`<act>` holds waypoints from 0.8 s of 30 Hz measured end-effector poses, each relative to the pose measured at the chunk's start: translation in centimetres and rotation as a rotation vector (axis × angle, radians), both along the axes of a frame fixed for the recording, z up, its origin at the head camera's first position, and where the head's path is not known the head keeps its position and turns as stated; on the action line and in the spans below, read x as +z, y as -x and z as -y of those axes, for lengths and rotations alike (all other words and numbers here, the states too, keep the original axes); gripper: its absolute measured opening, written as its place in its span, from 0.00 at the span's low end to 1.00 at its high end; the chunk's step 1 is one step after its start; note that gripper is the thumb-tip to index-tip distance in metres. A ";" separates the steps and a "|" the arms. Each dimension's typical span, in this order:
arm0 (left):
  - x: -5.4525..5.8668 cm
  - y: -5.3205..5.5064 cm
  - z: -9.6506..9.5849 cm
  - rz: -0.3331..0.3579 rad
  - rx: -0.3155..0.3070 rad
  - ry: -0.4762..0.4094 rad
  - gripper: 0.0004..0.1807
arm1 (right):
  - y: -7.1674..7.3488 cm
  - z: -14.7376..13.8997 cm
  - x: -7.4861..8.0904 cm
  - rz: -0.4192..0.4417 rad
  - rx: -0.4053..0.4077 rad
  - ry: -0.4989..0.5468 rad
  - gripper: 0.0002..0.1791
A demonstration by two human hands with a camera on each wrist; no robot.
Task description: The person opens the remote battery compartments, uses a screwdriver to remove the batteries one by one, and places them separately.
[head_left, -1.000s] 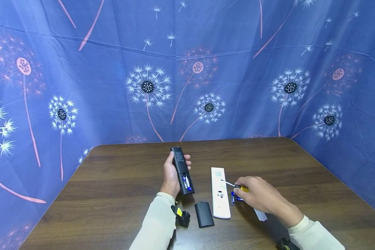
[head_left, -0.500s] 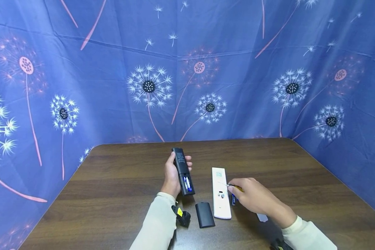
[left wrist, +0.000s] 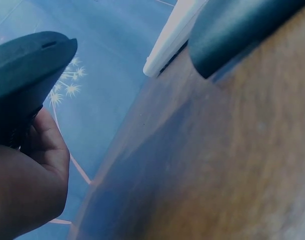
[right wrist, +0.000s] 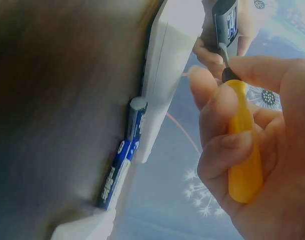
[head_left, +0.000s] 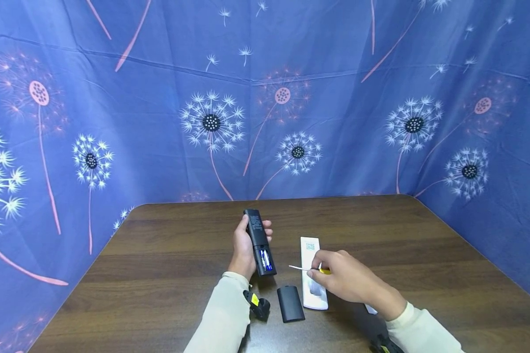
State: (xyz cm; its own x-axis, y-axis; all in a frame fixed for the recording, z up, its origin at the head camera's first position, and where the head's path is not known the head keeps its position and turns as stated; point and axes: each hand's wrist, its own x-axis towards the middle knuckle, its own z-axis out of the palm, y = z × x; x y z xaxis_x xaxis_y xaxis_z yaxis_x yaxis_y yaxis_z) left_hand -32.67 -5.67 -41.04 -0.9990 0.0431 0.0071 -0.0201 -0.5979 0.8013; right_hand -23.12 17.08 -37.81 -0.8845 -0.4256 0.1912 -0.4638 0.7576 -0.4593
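My left hand (head_left: 243, 250) grips a black remote control (head_left: 257, 231), its back turned up. Two blue batteries (head_left: 265, 260) show in its uncovered battery compartment. My right hand (head_left: 349, 277) holds a small screwdriver with a yellow handle (right wrist: 242, 145), fingers and thumb curled round it. The screwdriver's thin shaft (head_left: 298, 268) points left toward the black remote, its tip a short gap away. Under the right hand lies a white remote control (head_left: 307, 290), back up, with a printed code near its far end. A black battery cover (head_left: 291, 304) rests on the table between the forearms.
Beside the white remote, two loose blue batteries (right wrist: 112, 177) lie on the wooden table (head_left: 181, 235); the right hand hides them from the head view. A white cover piece (head_left: 371, 309) is partly under the right wrist. A patterned blue cloth (head_left: 159, 122) hangs behind.
The right hand has moved left with the screwdriver, from beside the white remote to over it, the tip swinging past its left edge. The left hand and black remote stay nearly still.
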 end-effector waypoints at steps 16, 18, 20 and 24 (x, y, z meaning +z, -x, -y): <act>0.0 0.3 -0.1 0.018 0.006 0.037 0.34 | 0.2 1.2 0.1 0.000 0.095 0.025 0.06; 0.1 0.3 -0.2 0.016 0.000 0.033 0.34 | 0.3 1.3 0.1 0.002 0.118 0.038 0.05; 0.1 0.2 -0.1 0.013 -0.002 0.031 0.34 | 0.3 1.4 0.0 0.015 0.138 0.054 0.06; -0.2 -0.1 0.1 0.006 -0.003 0.041 0.34 | 0.3 1.8 0.0 0.053 0.172 0.084 0.08</act>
State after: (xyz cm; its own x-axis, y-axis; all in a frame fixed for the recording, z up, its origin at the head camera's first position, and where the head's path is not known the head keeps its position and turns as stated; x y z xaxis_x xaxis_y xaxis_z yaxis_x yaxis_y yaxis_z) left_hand -32.55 -5.73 -41.19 -0.9989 0.0459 -0.0010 -0.0268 -0.5646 0.8249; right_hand -23.41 15.26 -37.83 -0.8100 -0.5556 0.1879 -0.5566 0.6273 -0.5446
